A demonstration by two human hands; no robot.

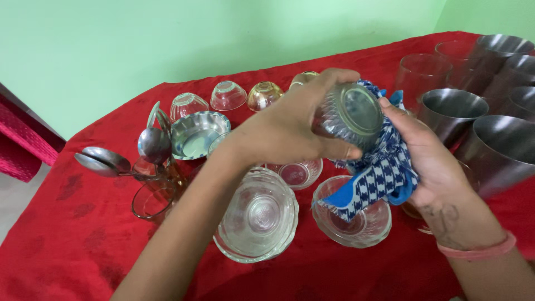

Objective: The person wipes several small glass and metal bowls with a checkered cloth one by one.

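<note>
**Glass bowl held for wiping with cloth**

Nearest, stacked glass bowls (257, 214) rest on the red bench (67, 245). Above them, the left hand (290, 125) fingers clasp a small glass bowl (350, 114), base toward the camera. The right hand (437, 161) fingers press a blue checked cloth (382, 167) against it. Judged step: drying. Beyond, steel tumblers (451, 108) stand.

Left hand (295, 125) curled in a grip, right hand (432, 159) cupped opposite, forearms converging
</note>
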